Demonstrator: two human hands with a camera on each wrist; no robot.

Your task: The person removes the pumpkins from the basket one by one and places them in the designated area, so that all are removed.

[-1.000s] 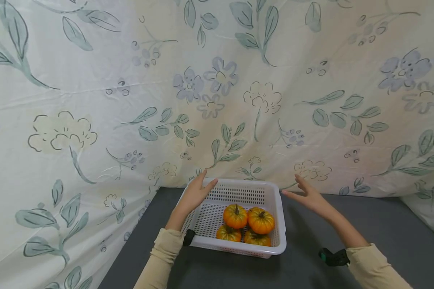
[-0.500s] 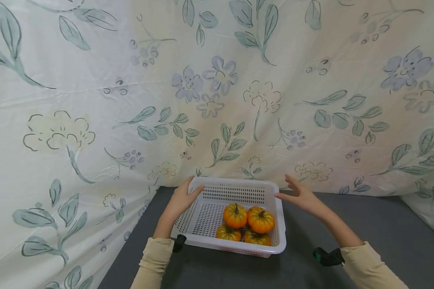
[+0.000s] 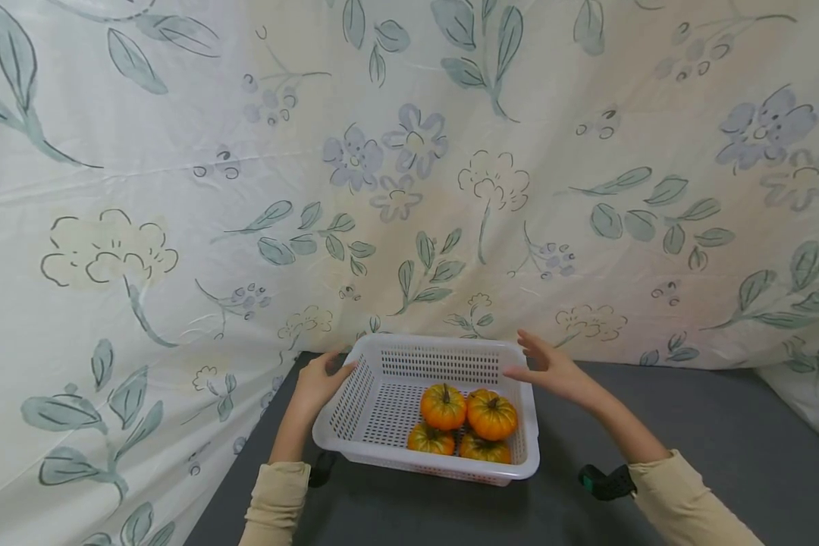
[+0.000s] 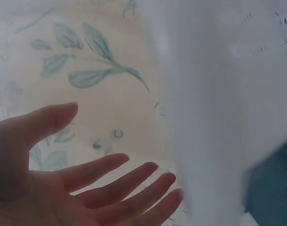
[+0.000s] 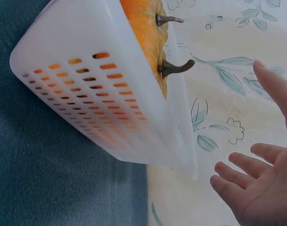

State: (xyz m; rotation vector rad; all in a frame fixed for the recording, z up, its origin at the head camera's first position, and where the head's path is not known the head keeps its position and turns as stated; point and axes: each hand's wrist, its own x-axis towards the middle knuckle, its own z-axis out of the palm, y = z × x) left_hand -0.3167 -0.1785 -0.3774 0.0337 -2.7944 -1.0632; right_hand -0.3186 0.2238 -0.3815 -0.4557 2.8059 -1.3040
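Fingers (image 4: 101,168) flank the basket (image 3: 375,453) of pumpkins (image 3: 444,409), floral cloth (image 3: 375,288) behind.

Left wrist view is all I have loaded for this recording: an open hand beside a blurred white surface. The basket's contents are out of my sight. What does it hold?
Observer: The head view shows four small orange pumpkins in the white basket.
Operator: Are they spread out across it?
Observer: No, they are bunched toward the end on the person's right.
Operator: And is the other hand gripping the basket?
Observer: No, in the right wrist view patterned cloth shows between the right hand and the basket.
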